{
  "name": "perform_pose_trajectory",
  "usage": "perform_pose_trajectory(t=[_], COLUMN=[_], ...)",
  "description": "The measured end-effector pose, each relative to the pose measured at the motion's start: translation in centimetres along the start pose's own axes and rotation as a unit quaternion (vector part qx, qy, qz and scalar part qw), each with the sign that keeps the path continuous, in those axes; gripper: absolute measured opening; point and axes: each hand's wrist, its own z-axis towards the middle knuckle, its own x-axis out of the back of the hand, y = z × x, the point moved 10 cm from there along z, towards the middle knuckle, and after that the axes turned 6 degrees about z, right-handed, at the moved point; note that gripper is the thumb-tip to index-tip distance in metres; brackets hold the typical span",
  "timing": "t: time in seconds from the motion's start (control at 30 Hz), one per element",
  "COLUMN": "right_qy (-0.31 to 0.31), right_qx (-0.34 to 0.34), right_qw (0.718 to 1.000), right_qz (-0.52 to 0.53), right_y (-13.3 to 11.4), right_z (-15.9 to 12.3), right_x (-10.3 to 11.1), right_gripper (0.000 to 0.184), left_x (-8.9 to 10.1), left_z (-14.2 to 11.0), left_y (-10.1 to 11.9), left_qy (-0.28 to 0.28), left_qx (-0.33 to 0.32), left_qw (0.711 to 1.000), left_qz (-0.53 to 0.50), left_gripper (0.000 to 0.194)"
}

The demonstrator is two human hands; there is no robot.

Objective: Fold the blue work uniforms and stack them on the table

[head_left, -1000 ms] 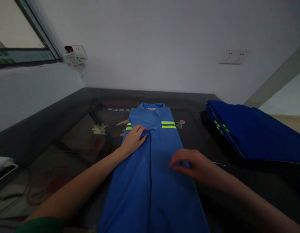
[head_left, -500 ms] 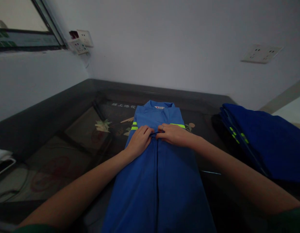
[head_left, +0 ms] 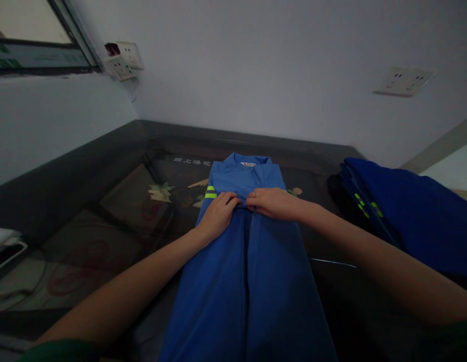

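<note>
A blue work jacket (head_left: 214, 281) with yellow-green reflective stripes lies on the dark glossy tabletop (head_left: 143, 322), its collar toward the wall. The sides of the jacket meet in a dark line down the middle. Just below the collar area, my left hand (head_left: 219, 213) rests on the cloth with its fingertips closed on the fabric at the left of that line. Opposite it, my right hand (head_left: 273, 202), with a ring on one finger, pinches the fabric at the right. The cloth under the fingertips is partly hidden.
Folded blue garments (head_left: 422, 211) with reflective strips lie stacked at the right. Wall sockets (head_left: 406, 81) sit above, and more sockets (head_left: 122, 60) are in the left corner near a window frame. A white object (head_left: 5, 244) and a cable lie at the left edge.
My right hand has come in from the right and taken hold of the jacket beside my left hand. The fabric edge at the right has shifted slightly. The camera view has turned a little.
</note>
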Motion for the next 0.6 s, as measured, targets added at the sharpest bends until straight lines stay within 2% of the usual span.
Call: perform_pose_trajectory(t=[0.2,0.33,0.5,0.6], right_qy=[0.053,0.072,0.080,0.086], right_qx=[-0.068,-0.097,-0.098,-0.101], right_qw=[0.992,0.983,0.953,0.938], right_qz=[0.092,0.140,0.276,0.321], right_y=[2.1,2.8,3.5,4.3], right_z=[-0.9,-0.8,-0.8,-0.9], right_x=[0.6,0.2,-0.4,-1.1], right_gripper=[0.015,0.017,0.024,0.026], left_x=[-0.3,-0.3,-0.4,-0.3], left_z=[-0.1,-0.1,-0.3,-0.3], left_y=[1.3,2.0,2.6,2.5], left_qy=[-0.021,-0.041,-0.060,-0.064], left_qx=[-0.027,-0.022,-0.040,-0.027], left_qw=[0.999,0.999,0.997,0.998], left_qz=[-0.022,-0.005,0.010,0.004], left_gripper=[0.037,0.022,0.016,0.016])
